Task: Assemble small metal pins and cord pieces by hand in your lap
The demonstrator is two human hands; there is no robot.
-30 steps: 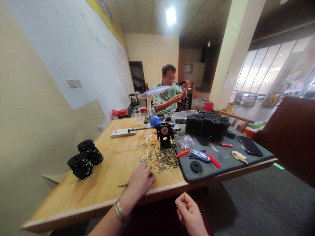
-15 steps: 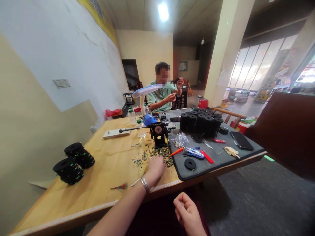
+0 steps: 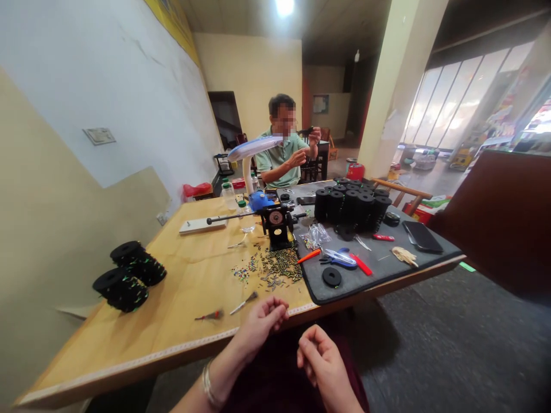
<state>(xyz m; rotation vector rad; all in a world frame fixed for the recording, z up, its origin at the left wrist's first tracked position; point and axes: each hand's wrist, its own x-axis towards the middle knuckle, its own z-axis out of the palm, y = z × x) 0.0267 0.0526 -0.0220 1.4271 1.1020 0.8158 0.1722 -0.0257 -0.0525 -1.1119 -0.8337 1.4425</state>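
My left hand [image 3: 263, 322], with bracelets on the wrist, is at the table's front edge. Its thumb presses against curled fingers; anything between them is too small to make out. Beside it, over my lap, my right hand [image 3: 319, 357] is closed with fingers bent against the thumb, and its contents are hidden. Beyond my left hand lies a spread of small dark metallic pieces [image 3: 282, 265], with tiny coloured beads [image 3: 241, 271] to their left. A grey-bristled brush [image 3: 244, 302] lies near my left hand, and a second brush [image 3: 210, 315] with a red part is farther left.
A black hand-crank device [image 3: 278, 223] stands behind the pieces, near a blue-based lamp [image 3: 260, 200]. Stacked black foam spools [image 3: 350, 202] fill the grey mat's back; two spool stacks [image 3: 120, 289] stand left. Blue pliers [image 3: 342, 258] lie on the mat. A person [image 3: 279, 152] sits opposite.
My left hand has drawn back from the small metallic pieces to the table's front edge, near my right hand. My right hand stays closed in about the same place.
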